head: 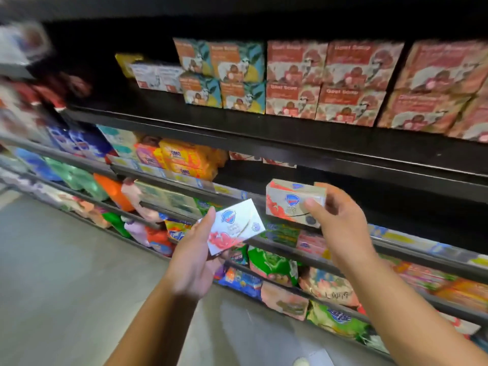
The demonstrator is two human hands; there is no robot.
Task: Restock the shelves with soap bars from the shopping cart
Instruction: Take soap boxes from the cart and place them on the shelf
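Shop aisle, grey floor point(66, 260), dark shelving running off to the left; the edges of the view are blurred. Landmark: the middle shelf point(396, 204), which has a dark bay at hand height.

Step in hand: placing stock.
- Right hand point(340, 225) grips a beige soap box point(293, 202) by its right end, thumb on the front face. The box is upright and face-out at the front lip of the middle shelf. Cannot tell whether it rests on the shelf yet.
- Left hand point(195, 265) holds a white soap box point(235, 225) with a red flower print, tilted, thumb along its left edge. It sits just in front of and below the middle shelf's lip.
- The two boxes are near each other, not touching.

Next move, as I judge it: slide the beige box back into the bay, square it and let go. The white box then has to come up over the lip and be set beside it.

Stock:
- Above the middle shelf: goat soap cartons point(324, 83), stacked two high.
- On the middle shelf, left of the bay: orange packs point(190, 159).
- Below the middle shelf: green packs point(272, 262) and pink ones behind rails.
- The shopping cart is not in view.
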